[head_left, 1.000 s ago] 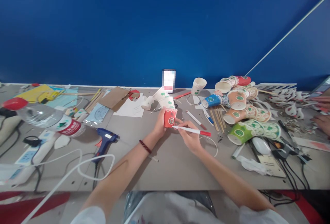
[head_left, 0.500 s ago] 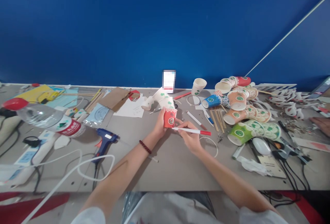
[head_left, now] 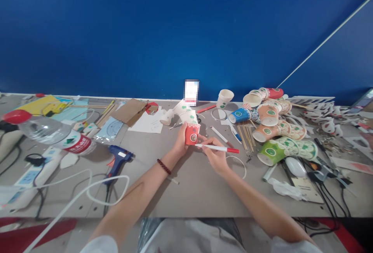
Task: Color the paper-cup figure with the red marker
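Note:
My left hand (head_left: 181, 140), with a dark beaded bracelet at the wrist, is wrapped round a red paper cup (head_left: 192, 134) with a white pattern. The cup is joined or nested to white cups with green print (head_left: 188, 115) that curve away behind it to the upper left. Between the fingers of my right hand (head_left: 214, 152) is a white marker with a red end (head_left: 221, 149). Its tip points left, at the lower edge of the red cup; whether it touches cannot be made out.
Coloured cup stacks (head_left: 271, 152) lie at the right, near wooden sticks (head_left: 246, 136) and cables. A white cup (head_left: 225, 98) stands at the back. On the left are a blue glue gun (head_left: 118, 161), a plastic bottle (head_left: 52, 132), a power strip (head_left: 37, 179) and cardboard (head_left: 129, 112).

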Motion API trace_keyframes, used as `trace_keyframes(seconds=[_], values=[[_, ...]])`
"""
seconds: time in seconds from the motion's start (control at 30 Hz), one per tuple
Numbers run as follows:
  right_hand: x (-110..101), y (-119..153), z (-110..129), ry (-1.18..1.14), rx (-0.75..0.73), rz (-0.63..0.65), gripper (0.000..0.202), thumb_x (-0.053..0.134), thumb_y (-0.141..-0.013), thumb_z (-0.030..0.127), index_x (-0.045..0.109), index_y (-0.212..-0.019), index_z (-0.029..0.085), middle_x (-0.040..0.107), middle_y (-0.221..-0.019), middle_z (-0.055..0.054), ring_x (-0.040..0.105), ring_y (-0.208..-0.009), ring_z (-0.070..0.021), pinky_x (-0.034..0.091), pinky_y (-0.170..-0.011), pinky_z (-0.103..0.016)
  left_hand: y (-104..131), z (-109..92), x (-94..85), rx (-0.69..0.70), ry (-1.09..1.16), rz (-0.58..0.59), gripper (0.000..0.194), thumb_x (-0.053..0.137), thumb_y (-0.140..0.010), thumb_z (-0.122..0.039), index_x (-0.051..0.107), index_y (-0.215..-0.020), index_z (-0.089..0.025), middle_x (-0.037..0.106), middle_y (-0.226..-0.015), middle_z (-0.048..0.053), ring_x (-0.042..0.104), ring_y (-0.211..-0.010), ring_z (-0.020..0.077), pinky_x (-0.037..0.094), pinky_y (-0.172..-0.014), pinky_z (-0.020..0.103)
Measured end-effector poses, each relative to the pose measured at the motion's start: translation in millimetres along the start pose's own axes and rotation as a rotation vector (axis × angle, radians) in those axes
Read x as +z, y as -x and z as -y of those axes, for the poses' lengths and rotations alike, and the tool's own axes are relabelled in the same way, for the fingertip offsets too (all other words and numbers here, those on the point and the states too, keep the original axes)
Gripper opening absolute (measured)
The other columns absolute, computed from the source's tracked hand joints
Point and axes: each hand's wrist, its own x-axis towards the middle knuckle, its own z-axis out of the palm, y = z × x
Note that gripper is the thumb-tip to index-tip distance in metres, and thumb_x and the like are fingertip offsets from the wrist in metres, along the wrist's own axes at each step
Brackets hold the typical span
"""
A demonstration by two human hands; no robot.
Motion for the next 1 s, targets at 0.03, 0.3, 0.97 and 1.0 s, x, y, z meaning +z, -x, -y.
trace_keyframes(seconds=[0.03, 0.3, 0.97, 1.0], values=[[0.3, 0.2, 0.5, -0.007, 0.011, 0.002, 0.024, 0.074, -0.081, 0.044, 0.062, -0.073, 0.024, 0.071, -0.071, -0.006, 0.065, -0.124, -0.0368, 0.057, -0.071, -0.036, 0.2, -0.3, 0.1, -0.004, -0.003, -0.006, 0.050, 0.062, -0.086, -0.062, 0.066, -0.101, -0.014, 0.074, -0.085, 0.009, 0.067, -0.063, 0.0192, 0.057, -0.055, 0.032], [2.1, -1.6, 2.4, -0.042, 0.018, -0.020, 0.026, 0.074, -0.080, 0.047, 0.062, -0.075, 0.025, 0.072, -0.074, -0.006, 0.067, -0.121, -0.0353, 0.057, -0.068, -0.034, 0.1, -0.6, 0.6, 0.005, 0.001, 0.010, 0.049, 0.058, -0.089, -0.060, 0.067, -0.100, -0.013, 0.074, -0.088, 0.010, 0.069, -0.063, 0.0200, 0.056, -0.054, 0.032], [1.4, 0.6, 1.6, -0.052, 0.000, 0.000, 0.026, 0.074, -0.082, 0.048, 0.064, -0.076, 0.024, 0.074, -0.075, -0.007, 0.066, -0.122, -0.0358, 0.059, -0.071, -0.037, 2.6, -4.3, 2.4, -0.040, 0.019, -0.003, 0.048, 0.051, -0.094, -0.058, 0.067, -0.093, -0.013, 0.071, -0.077, 0.008, 0.065, -0.060, 0.0191, 0.057, -0.057, 0.033], [1.0, 0.7, 2.3, -0.047, -0.018, -0.011, 0.026, 0.073, -0.083, 0.048, 0.065, -0.077, 0.024, 0.075, -0.077, -0.007, 0.068, -0.120, -0.0347, 0.060, -0.075, -0.039, 2.8, -4.7, 2.2, -0.051, 0.024, 0.014, 0.048, 0.049, -0.095, -0.057, 0.068, -0.092, -0.013, 0.072, -0.077, 0.009, 0.066, -0.060, 0.0197, 0.057, -0.058, 0.033]])
